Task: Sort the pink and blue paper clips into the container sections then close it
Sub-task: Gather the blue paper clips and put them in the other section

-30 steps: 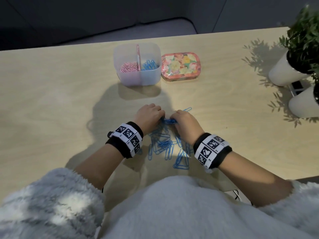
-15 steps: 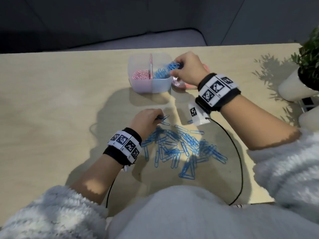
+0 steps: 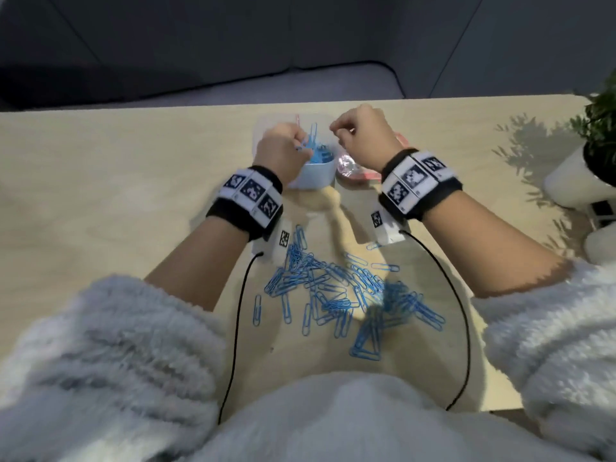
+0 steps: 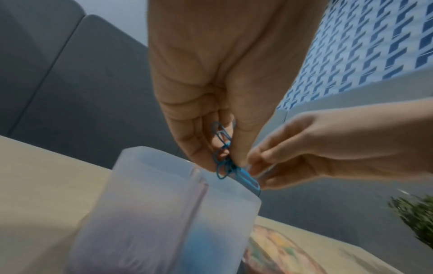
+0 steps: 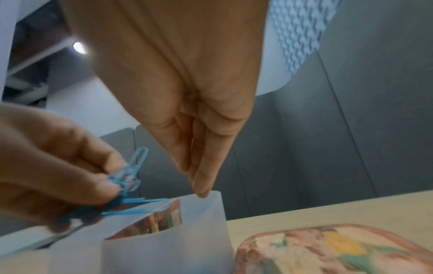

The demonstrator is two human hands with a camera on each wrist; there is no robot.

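Spanning the view, wooden table (image 3: 100,195); grey sofa (image 3: 166,45) behind; plant (image 3: 600,128) right.

Blue clips (image 3: 336,295) heaped on table; translucent divided container (image 3: 316,176) open, upright.

No readable text; only coded square markers on both wristbands (image 3: 248,196).

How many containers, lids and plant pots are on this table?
Clear divided container: 1
Floral lid: 1
White plant pots: 2
Total: 4
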